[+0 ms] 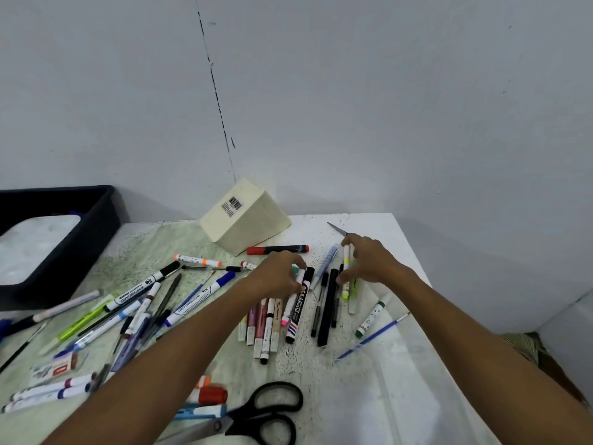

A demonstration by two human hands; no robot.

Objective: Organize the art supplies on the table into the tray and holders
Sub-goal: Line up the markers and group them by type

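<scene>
Landmark: cream holder (245,216), a smooth blocky container tipped on its side at the far middle of the surface (369,396), barcode label on its upturned base.

- Scissors (261,415): black plastic loop handles, metal blades; nearest the viewer, well in front of the holder.
- Marker pile (134,313): slim white, blue and green plastic barrels lying crossed; front-left of the holder.
- Marker row (272,319): pastel and white capped barrels side by side; directly in front of the holder.
- Left hand (279,274): fingers curled, pinching the far end of a black-capped whiteboard marker (298,308) in that row.
- Right hand (365,261): fingers curled round a yellow-tipped highlighter (346,274); front-right of the holder.
- Red-capped marker (277,249): black barrel; just before the holder.
- Tray (64,242): dark rectangular plastic, raised rim; left of the holder.
</scene>
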